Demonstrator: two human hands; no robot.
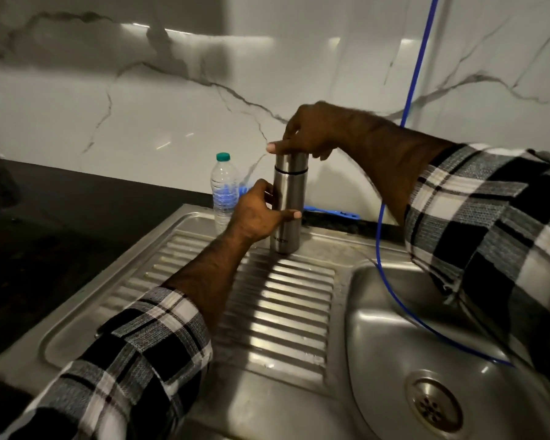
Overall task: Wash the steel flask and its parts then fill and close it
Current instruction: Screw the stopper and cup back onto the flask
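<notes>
The flask [287, 211] is standing up on the ribbed part of the sink [204, 274]. The left hand [257, 214] is wrapping its fingers around the flask's middle. The right hand [308, 131] is pinching the cap [291, 161] on top. A water bottle [224, 188] is standing just behind.

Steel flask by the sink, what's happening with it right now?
A person has the steel flask standing upright on the ribbed drainboard beside the sink basin. The left hand grips the flask body, and the right hand grips the cap from above, which sits on the flask. Whether the cap is going on or coming off cannot be told. A plastic water bottle with a green cap stands just behind, to the left, and a blue hose runs down into the basin.
</notes>
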